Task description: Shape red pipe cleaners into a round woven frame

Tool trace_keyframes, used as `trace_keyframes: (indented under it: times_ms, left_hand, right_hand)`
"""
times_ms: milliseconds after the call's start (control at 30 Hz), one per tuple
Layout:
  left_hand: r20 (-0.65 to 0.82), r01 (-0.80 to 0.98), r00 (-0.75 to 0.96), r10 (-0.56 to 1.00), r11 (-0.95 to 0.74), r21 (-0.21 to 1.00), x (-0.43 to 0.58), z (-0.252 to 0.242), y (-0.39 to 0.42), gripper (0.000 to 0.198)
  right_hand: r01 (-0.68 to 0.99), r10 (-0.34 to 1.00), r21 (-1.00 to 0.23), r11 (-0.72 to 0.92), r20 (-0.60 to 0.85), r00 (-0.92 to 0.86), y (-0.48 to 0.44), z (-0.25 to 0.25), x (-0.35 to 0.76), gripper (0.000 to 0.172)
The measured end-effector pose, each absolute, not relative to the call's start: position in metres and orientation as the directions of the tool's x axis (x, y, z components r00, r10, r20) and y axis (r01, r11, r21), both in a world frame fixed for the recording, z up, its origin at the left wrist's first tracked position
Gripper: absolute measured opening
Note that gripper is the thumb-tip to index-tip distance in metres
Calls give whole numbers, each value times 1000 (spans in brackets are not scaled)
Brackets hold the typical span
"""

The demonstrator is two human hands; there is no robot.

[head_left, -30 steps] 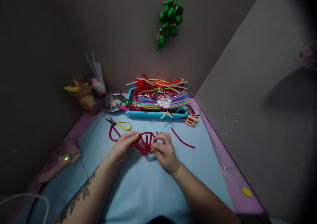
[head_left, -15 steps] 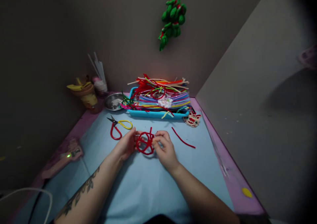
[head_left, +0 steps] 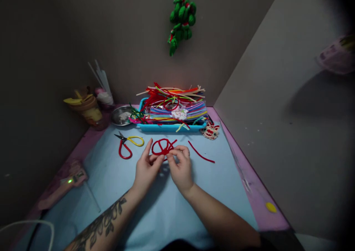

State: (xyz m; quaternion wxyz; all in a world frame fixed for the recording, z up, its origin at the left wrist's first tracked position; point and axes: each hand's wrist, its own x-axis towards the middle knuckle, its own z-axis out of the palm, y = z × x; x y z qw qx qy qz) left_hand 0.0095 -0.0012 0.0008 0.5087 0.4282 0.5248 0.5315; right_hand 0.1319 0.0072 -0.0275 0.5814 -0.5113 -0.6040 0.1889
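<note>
Between both hands is a looped shape bent from red pipe cleaners point(head_left: 160, 144), held above the blue cloth. My left hand point(head_left: 148, 166) pinches its near edge with thumb and fingers, the index finger sticking up beside the loops. Close to it, my right hand point(head_left: 180, 166) grips the same shape between thumb and fingertips. The fingers hide part of its near side. A loose red pipe cleaner point(head_left: 201, 153) lies on the cloth to the right. Scissors point(head_left: 127, 142) with one red and one yellow handle rest spread apart to the left.
Behind stands a blue tray point(head_left: 169, 128) heaped with coloured pipe cleaners, with a metal bowl point(head_left: 121, 122) on its left and a lion-face piece point(head_left: 211, 131) on its right. A pink glue gun point(head_left: 69, 182) with a green light lies at left. Green ornaments point(head_left: 181, 18) hang above.
My left hand has moved from the shape's left side to its near edge, by my right hand. The looped shape has tilted flatter. The whole view has shifted slightly.
</note>
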Motion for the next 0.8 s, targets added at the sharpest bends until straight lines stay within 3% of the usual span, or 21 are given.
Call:
trace_keyframes:
  times_ms: [167, 333, 433, 567, 800]
  left_hand:
    - [-107, -144, -151, 983, 86, 986, 1, 0, 4, 86]
    - [-109, -135, -166, 980, 87, 987, -2, 2, 6, 81]
    - [-111, -134, -149, 983, 91, 987, -2, 1, 7, 80]
    - [-109, -149, -129, 986, 90, 985, -4, -1, 9, 79]
    - [-155, -188, -110, 982, 133, 973, -5, 0, 10, 80]
  right_hand:
    - [391, 845, -798, 458, 527, 87, 6, -26, 132, 11]
    - [404, 805, -781, 476, 572, 157, 12, -20, 149, 12]
    - [407, 837, -785, 467, 541, 83, 17, -18, 156, 17]
    - [391, 859, -792, 469, 511, 6, 20, -20, 159, 10]
    - [478, 783, -678, 559, 620, -36, 18, -20, 160, 13]
